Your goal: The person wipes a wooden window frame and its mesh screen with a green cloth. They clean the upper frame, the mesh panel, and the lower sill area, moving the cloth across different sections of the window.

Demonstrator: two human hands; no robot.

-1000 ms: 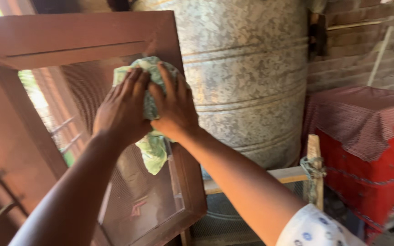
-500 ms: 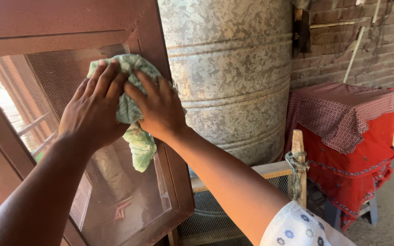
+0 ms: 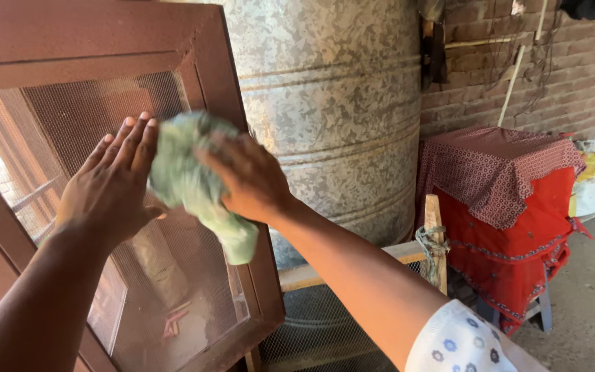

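Cloth (image 3: 194,182), one pale green piece, is bunched against the mesh panel (image 3: 139,275) just inside the brown wooden frame (image 3: 222,89); open mesh extends below and left of the fingers. Right hand (image 3: 249,178) presses it, fingers curled over its top. Left hand (image 3: 108,186) lies flat, fingers extended together, fingertips touching the cloth's left edge. One galvanised drum (image 3: 339,117) stands behind.

Daylight comes through the mesh screen (image 3: 139,227) at the left, washing its far edge out to a pale glare. The metal tank (image 3: 332,117) catches soft, even light; the brick wall (image 3: 559,62) behind sits dimmer. The green cloth (image 3: 197,182) and right hand (image 3: 246,179) are smeared with motion blur, while the left hand (image 3: 108,186) looks sharper.
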